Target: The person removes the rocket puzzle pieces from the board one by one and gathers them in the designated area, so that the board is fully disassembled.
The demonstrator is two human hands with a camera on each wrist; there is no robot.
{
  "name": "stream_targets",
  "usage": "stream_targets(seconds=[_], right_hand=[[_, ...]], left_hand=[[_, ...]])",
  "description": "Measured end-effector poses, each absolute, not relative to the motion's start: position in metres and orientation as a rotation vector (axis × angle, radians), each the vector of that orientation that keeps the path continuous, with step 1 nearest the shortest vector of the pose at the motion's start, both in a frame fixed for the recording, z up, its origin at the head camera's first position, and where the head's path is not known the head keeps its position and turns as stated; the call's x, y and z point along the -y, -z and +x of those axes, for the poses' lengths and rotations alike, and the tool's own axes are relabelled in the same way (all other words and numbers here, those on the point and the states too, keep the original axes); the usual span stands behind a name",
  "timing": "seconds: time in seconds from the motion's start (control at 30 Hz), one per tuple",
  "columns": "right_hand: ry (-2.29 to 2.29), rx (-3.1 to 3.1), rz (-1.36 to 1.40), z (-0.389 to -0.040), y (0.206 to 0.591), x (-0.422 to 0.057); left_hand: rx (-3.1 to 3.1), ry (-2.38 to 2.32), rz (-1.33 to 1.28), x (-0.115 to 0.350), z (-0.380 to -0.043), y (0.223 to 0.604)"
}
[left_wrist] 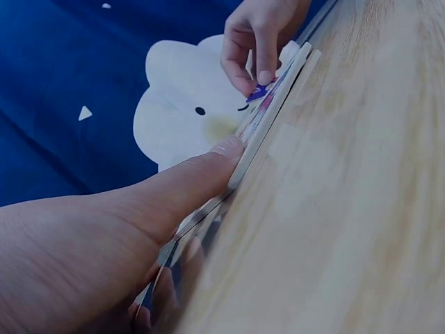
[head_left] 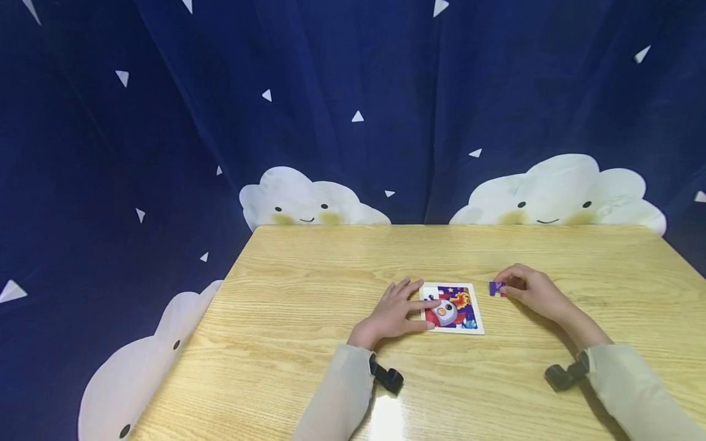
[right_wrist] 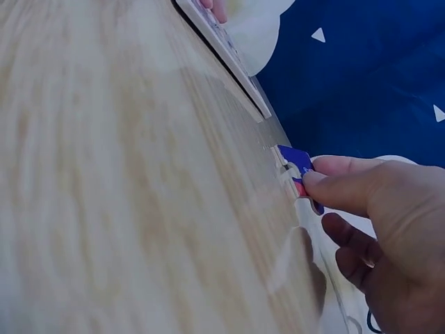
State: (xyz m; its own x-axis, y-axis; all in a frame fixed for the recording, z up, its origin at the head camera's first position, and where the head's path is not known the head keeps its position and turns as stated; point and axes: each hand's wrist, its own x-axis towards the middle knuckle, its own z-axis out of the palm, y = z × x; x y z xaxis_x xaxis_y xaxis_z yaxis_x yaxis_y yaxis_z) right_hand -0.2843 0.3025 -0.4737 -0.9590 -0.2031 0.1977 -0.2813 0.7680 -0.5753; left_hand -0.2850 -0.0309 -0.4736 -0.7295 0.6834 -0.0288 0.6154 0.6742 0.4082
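A jigsaw puzzle in a white-rimmed frame lies flat on the wooden table, showing a penguin-like figure on purple. Its upper left part is a bare white gap. My left hand rests on the puzzle's left side with fingers spread; in the left wrist view its thumb lies along the frame's edge. To the right of the frame, my right hand pinches a purple puzzle piece between thumb and fingers. The right wrist view shows that piece tilted, with a red patch, close over the table.
The wooden table stretches around both hands. Behind it hangs a dark blue curtain with white triangles and smiling clouds. A black wrist camera sits on the left wrist, another black camera on the right.
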Motion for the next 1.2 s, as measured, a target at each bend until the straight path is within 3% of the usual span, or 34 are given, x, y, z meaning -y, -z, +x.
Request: stream_targets(seconds=[1.2], right_hand=[[-0.975,2.655,0.552,-0.286,0.479,-0.283]], left_hand=[[-2.724,-0.521,1.069,0.031,-0.286,0.475]])
